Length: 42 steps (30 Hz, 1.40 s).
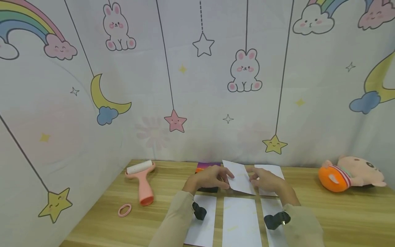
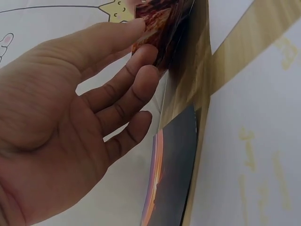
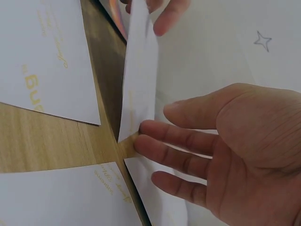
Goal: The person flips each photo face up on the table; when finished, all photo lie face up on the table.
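A photo print [image 1: 239,176] is tilted up off the table, white back with faint yellow lettering towards me. Its dark red-brown picture side [image 2: 162,33] shows in the left wrist view. My left hand [image 1: 208,179] pinches its left edge between thumb and fingers. At the right edge, fingertips of my right hand [image 3: 221,146] touch or nearly touch the print, with the thumb apart. Behind the left hand lies a face-up sunset print [image 2: 171,169]. White-backed prints lie around: one at back right [image 1: 271,169], and front left [image 1: 205,219], front middle [image 1: 242,221] and front right [image 1: 271,206].
A pink-handled roller [image 1: 144,185] with a white sleeve lies on the wooden table [image 1: 102,223] at left, near a pink ring [image 1: 124,210]. A plush toy [image 1: 351,173] in orange lies at right. Behind hangs a patterned cloth [image 1: 203,92].
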Tool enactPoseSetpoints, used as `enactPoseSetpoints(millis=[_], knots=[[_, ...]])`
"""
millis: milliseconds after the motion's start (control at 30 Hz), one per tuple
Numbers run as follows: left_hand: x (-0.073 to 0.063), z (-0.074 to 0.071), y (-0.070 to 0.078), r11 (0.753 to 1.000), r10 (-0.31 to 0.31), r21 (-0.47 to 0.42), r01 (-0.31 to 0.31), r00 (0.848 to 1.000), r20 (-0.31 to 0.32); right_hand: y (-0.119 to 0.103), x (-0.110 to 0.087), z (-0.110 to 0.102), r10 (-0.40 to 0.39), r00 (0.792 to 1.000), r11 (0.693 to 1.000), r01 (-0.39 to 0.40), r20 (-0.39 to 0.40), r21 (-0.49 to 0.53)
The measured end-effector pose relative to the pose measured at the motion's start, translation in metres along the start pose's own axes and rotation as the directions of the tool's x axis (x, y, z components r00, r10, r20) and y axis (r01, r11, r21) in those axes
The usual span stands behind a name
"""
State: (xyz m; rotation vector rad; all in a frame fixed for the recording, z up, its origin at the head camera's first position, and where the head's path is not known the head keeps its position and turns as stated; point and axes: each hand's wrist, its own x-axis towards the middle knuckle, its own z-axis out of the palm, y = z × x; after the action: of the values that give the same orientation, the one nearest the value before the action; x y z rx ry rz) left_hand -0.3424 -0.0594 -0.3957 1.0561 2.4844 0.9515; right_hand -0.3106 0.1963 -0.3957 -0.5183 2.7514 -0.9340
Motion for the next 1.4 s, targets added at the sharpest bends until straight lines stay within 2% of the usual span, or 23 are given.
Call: enactPoseSetpoints(millis=[133,267,567,800,933,1233,1400], knots=[[0.0,0.001,0.0,0.999,0.024,-0.024,-0.024,1.0,0.02,-0.001,0.0,0.0,0.016,1.0,1.0,-0.016,0.008,0.016],[-0.001,0.0,0.001,0.999,0.024,-0.032,-0.023,0.999,0.034,-0.001,0.0,0.0,0.02,1.0,1.0,-0.02,0.008,0.02],[-0.002,-0.003,0.001,0.997,0.066,-0.048,-0.066,0.998,-0.005,-0.002,-0.001,0.0,0.056,0.998,0.997,-0.057,0.01,0.056],[-0.002,-0.004,0.001,0.994,0.096,-0.053,-0.099,0.993,-0.066,0.001,-0.003,-0.004,0.044,0.999,0.997,-0.043,-0.019,0.068],[-0.002,-0.006,0.002,0.992,0.106,-0.061,-0.112,0.99,-0.088,0.004,-0.003,-0.007,0.036,0.999,0.993,-0.032,-0.031,0.11],[-0.003,-0.008,0.007,0.988,0.122,-0.089,-0.13,0.988,-0.096,0.012,-0.005,-0.014,-0.02,0.995,0.972,0.043,-0.1,0.231],[-0.003,-0.008,0.006,0.989,0.112,-0.083,-0.119,0.99,-0.082,0.014,-0.007,-0.019,-0.036,0.988,0.969,0.071,-0.15,0.238]])
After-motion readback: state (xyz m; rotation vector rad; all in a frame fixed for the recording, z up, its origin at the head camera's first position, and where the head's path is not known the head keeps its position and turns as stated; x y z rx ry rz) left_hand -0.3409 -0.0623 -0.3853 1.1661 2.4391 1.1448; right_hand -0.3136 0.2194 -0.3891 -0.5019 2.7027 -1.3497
